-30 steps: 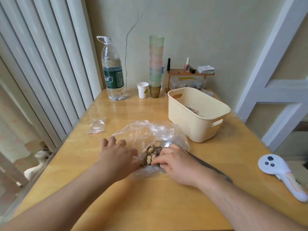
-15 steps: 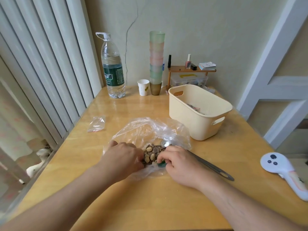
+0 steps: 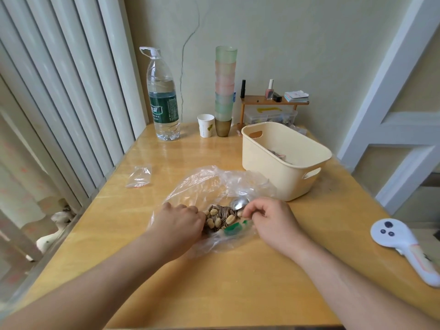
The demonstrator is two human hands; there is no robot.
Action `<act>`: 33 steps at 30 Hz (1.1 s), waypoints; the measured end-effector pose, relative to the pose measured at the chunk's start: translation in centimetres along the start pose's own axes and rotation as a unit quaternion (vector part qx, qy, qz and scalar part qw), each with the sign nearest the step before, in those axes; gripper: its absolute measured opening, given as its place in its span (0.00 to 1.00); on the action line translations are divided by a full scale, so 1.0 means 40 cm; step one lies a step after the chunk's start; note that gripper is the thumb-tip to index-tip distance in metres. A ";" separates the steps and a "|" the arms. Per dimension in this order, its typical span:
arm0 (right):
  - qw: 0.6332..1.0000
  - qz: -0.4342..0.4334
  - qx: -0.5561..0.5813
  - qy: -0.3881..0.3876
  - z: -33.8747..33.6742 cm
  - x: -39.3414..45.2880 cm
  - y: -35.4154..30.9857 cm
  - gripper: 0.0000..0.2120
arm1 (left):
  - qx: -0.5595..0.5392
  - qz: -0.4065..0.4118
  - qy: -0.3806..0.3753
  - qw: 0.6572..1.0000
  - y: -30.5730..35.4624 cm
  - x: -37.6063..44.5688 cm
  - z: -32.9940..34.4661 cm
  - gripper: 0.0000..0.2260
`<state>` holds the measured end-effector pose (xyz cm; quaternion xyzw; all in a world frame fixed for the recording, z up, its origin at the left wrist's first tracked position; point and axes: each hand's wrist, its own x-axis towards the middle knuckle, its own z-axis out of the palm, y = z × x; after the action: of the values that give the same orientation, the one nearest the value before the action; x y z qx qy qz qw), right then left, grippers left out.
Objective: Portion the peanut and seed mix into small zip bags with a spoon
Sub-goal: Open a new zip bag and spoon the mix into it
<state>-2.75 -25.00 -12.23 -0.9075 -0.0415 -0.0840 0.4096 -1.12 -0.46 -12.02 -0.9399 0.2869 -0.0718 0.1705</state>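
While bare wooden table (image 3: pixel 262 282) stretched toward its near edge, both hands worked at mid-table. The left hand (image 3: pixel 179 222) gripped the clear plastic bag (image 3: pixel 214 182) beside the peanut and seed mix (image 3: pixel 220 216); the right hand (image 3: pixel 273 220) pinched its other side, curled fingers over a spoon (image 3: pixel 239 203). A cream basket (image 3: pixel 281 177) stood close behind, a small zip bag (image 3: pixel 139 176) far left, a white controller (image 3: pixel 404 246) right.
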 end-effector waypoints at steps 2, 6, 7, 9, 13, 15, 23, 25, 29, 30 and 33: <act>0.999 0.027 0.019 -0.013 0.000 0.008 0.001 0.20 | 0.030 -0.010 -0.014 0.999 -0.006 0.005 -0.008 0.08; 0.996 0.035 -0.029 -0.080 0.001 0.012 -0.004 0.18 | 0.054 -0.006 -0.041 0.998 -0.015 0.004 -0.014 0.10; 0.996 0.023 -0.049 -0.077 0.003 0.013 -0.006 0.17 | 0.047 -0.003 -0.052 0.998 -0.016 0.000 -0.017 0.10; 0.994 -0.012 -0.093 -0.056 0.009 0.017 -0.013 0.15 | 0.036 -0.002 -0.059 0.998 -0.020 -0.003 -0.019 0.10; 0.987 -0.056 -0.137 -0.054 0.026 0.028 -0.019 0.14 | -0.026 -0.045 -0.049 0.997 -0.030 0.010 -0.036 0.14; 0.985 -0.060 -0.149 -0.059 0.028 0.030 -0.023 0.15 | -0.068 -0.074 -0.015 0.995 -0.024 0.025 -0.066 0.13; 0.979 -0.047 -0.184 -0.072 0.031 0.039 -0.067 0.14 | -0.230 -0.078 0.060 0.968 -0.016 0.096 0.011 0.08; 0.978 -0.045 -0.188 -0.074 0.040 0.046 -0.077 0.15 | -0.269 -0.063 0.111 0.955 -0.045 0.109 0.044 0.07; 0.980 -0.043 -0.179 -0.076 0.052 0.062 -0.094 0.14 | -0.330 -0.045 0.111 0.936 -0.084 0.156 0.032 0.10; 0.981 -0.044 -0.177 -0.073 0.052 0.066 -0.096 0.14 | -0.326 -0.047 0.110 0.938 -0.086 0.168 0.024 0.11; 0.971 -0.082 -0.221 -0.043 0.051 0.080 -0.092 0.09 | -0.170 -0.064 0.200 0.963 -0.079 0.176 -0.008 0.10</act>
<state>0.10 -21.02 -10.26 -0.9717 -0.1139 -0.0853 0.1887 6.23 -2.04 -10.30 -0.9381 0.2620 -0.2193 -0.0573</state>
